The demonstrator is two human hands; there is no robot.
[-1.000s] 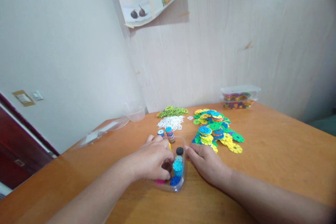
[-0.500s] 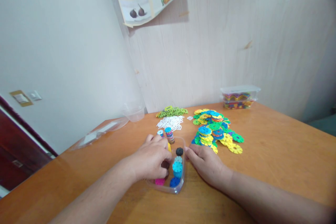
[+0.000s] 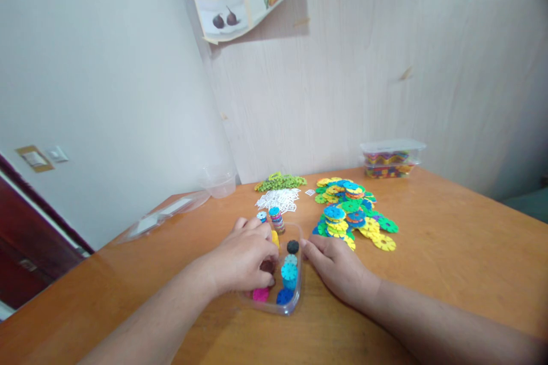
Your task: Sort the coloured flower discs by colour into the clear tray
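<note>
A clear plastic container (image 3: 280,309) sits on the table before me, with small notched discs stacked by colour inside. My left hand (image 3: 252,251) reaches into it, thumb and fingers closed around a dark brown stack of notched discs (image 3: 268,266). Pink discs (image 3: 261,294) and yellow discs (image 3: 274,238) show beside that hand. Along the container's right side stand black discs (image 3: 293,246), light blue discs (image 3: 289,272) and dark blue discs (image 3: 285,296). My right hand (image 3: 336,265) is closed at the container's right rim, thumb on the edge; its other fingers are mostly hidden.
Behind the container stands a mixed-colour disc stack (image 3: 276,220). White flat pieces (image 3: 278,200) and green pieces (image 3: 280,182) lie farther back. Large loose discs (image 3: 351,214) spread at the right. Stacked lidded boxes (image 3: 390,158) and an empty clear tub (image 3: 218,182) are by the wall.
My left hand has shifted very slightly at the brown discs, showing a little more of them and of the pink discs. My right hand stays at the rim.
</note>
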